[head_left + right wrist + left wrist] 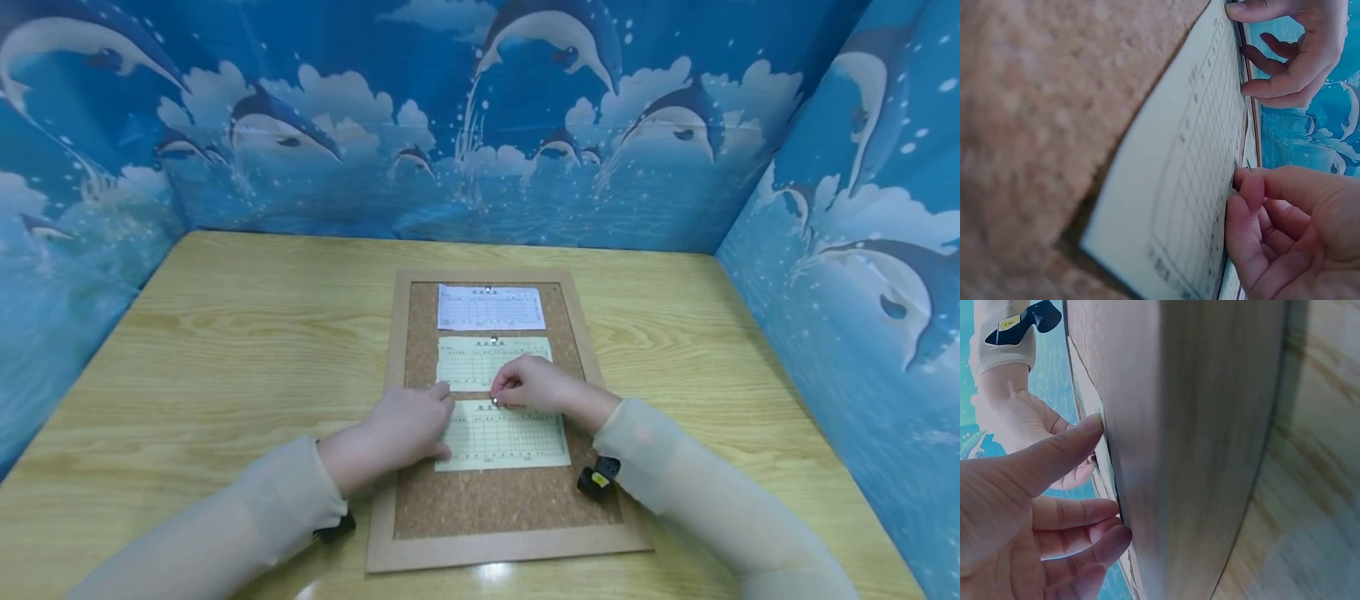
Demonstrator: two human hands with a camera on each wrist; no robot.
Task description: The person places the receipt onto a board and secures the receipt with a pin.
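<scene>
A pale green printed slip (506, 437) lies lowest on a framed cork board (510, 504). My right hand (536, 385) pinches a small silver thumbtack (495, 401) between thumb and forefinger at that slip's top edge; how far it is in the cork cannot be told. My left hand (408, 423) rests on the slip's left edge, thumb low and fingertips near the upper corner. In the left wrist view, the thumb and fingers of the left hand (1047, 506) are extended and touch the paper's edge beside the wooden frame (1141, 450).
Above are a second green slip (465, 364) and a whitish slip (491, 308), each with a tack at its top. The board lies on a wood-grain table (285, 333). Dolphin-print cloth (360, 192) walls off the back and sides.
</scene>
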